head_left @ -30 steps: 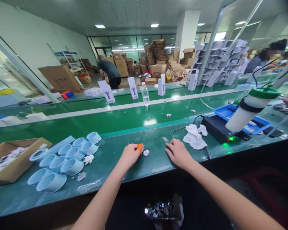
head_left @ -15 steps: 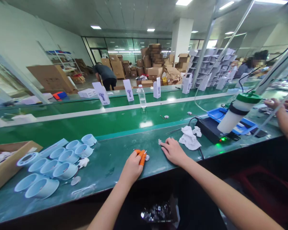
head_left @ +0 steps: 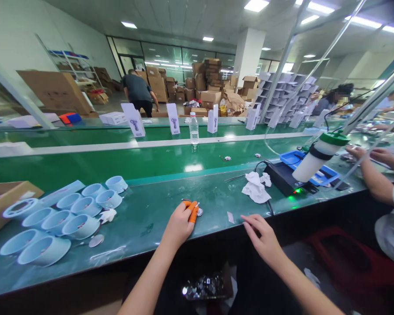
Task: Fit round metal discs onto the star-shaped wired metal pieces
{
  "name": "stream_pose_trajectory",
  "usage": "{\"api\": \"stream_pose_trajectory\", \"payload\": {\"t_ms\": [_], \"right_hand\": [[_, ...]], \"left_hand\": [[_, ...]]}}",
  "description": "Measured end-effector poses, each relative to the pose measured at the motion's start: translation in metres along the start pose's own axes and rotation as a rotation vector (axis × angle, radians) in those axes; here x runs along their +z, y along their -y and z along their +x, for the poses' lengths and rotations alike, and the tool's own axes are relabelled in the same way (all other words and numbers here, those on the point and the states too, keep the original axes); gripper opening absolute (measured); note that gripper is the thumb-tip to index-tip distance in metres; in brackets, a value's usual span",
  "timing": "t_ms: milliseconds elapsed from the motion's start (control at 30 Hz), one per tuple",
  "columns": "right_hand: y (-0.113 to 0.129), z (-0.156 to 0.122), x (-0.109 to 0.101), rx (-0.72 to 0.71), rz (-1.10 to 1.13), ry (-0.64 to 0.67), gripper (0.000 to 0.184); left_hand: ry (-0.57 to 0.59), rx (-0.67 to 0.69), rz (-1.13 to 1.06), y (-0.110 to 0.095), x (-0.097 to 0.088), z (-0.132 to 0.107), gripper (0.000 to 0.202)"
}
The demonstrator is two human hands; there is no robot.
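My left hand [head_left: 178,226] is closed around an orange-handled hand tool [head_left: 193,212] on the green bench top. A small round metal disc [head_left: 200,212] lies against the tool's tip. My right hand [head_left: 262,234] rests at the bench's front edge with its fingers apart, holding nothing. A small pale scrap [head_left: 230,217] lies just beyond those fingers. To the left, several pale blue plastic cups [head_left: 80,226] lie tilted in a cluster.
Crumpled white tissue [head_left: 255,188] lies beside a black device with a green light [head_left: 284,179]. Further right are a blue tray [head_left: 304,162] and a white cartridge with a green cap [head_left: 320,156]. A co-worker's hands [head_left: 369,155] work at the right. A green conveyor belt [head_left: 151,164] runs behind.
My right hand has drawn back toward me to the bench edge, and the pale scrap now lies nearer the edge. My left hand still holds the orange tool. The view has turned slightly left.
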State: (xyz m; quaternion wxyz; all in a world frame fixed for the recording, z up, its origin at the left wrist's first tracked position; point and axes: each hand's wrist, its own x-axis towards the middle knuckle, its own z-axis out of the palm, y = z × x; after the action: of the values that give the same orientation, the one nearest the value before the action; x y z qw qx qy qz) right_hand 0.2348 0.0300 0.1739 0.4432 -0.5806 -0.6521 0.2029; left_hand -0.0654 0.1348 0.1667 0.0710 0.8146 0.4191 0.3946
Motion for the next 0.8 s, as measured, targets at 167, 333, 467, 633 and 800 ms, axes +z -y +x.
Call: {"api": "stream_pose_trajectory", "payload": {"t_ms": [167,333,467,633,800], "right_hand": [[-0.001,-0.018,0.035,0.714,0.622,-0.264,0.047],[0.016,0.003,0.063,0.979,0.987,-0.305,0.057],[0.019,0.012,0.065,1.01,1.031,-0.361,0.059],[0.019,0.011,0.06,1.026,1.022,-0.328,0.053],[0.022,0.021,0.069,1.116,0.897,-0.396,0.052]], "left_hand": [[-0.006,0.001,-0.04,0.002,0.001,0.001,0.032],[-0.003,0.004,-0.098,0.003,-0.002,0.002,0.028],[0.02,-0.028,-0.161,0.001,-0.004,0.003,0.027],[0.058,-0.083,-0.198,0.0,-0.003,0.002,0.029],[0.094,-0.087,-0.22,0.002,-0.001,0.0,0.031]]}}
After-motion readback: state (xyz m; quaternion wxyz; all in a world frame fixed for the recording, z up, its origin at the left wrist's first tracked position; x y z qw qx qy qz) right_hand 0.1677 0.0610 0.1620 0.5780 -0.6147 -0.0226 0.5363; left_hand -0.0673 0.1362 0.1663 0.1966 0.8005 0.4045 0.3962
